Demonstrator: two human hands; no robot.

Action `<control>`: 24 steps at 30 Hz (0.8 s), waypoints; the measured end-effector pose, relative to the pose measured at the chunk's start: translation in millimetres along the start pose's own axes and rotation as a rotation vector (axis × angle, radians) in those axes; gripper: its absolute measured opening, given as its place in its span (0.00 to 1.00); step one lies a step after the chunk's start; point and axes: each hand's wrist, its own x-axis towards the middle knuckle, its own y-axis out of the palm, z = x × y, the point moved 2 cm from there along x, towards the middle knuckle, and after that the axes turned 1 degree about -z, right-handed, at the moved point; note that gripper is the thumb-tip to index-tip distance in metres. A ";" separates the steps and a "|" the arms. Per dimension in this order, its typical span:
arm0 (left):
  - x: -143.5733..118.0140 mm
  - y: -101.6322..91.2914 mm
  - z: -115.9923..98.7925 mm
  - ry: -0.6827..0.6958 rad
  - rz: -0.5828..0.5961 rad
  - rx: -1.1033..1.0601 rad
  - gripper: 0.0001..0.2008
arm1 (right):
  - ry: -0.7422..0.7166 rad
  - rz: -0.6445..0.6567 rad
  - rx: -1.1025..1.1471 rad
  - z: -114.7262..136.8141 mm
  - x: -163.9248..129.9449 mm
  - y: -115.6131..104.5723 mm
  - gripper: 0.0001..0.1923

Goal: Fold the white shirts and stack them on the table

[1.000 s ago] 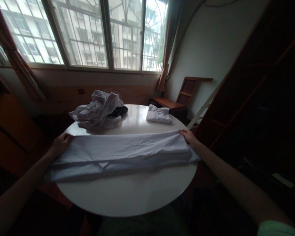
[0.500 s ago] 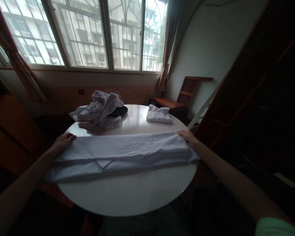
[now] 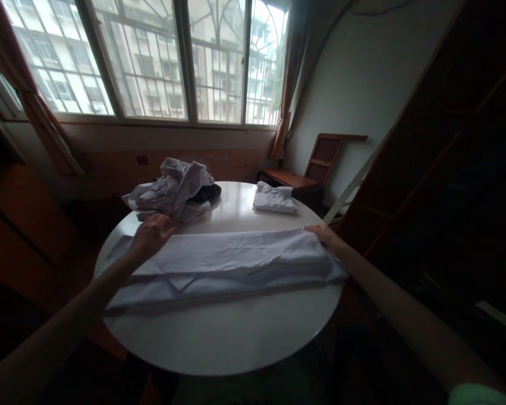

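On round glossy table, long creased cloth (white), both hands flat.

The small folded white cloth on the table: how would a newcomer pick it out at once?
Find the round white table under the window. At its far right edge lies the folded white cloth. Unlike the crumpled pile and the long garment, it is small and neatly squared.

Dim room, backlit by bright window; glare on table; wide-angle edge distortion; corners dark.
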 end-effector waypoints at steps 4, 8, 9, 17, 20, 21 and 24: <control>-1.6 11.8 -56.7 0.224 -0.045 -0.141 0.19 | 0.067 -0.115 -0.357 9.7 -11.1 -14.1 0.13; -10.9 37.6 -75.3 0.255 0.041 -0.161 0.22 | 0.131 0.135 -0.571 11.0 -28.5 -29.3 0.20; -12.5 44.0 -74.6 0.231 0.080 -0.158 0.22 | 0.146 0.191 -0.600 10.9 -33.3 -33.6 0.21; -13.2 56.9 -68.3 0.143 0.156 -0.154 0.23 | 0.057 0.128 -0.405 21.2 -69.8 -54.7 0.19; -13.5 54.5 -70.8 0.137 0.156 -0.154 0.23 | 0.167 0.380 -0.190 17.8 -83.0 -41.8 0.18; -13.6 54.0 -71.3 0.133 0.155 -0.155 0.23 | 0.198 0.403 -0.135 16.5 -85.6 -37.8 0.17; -14.1 53.9 -71.0 0.127 0.160 -0.158 0.24 | 0.262 0.360 0.061 14.4 -87.6 -30.1 0.11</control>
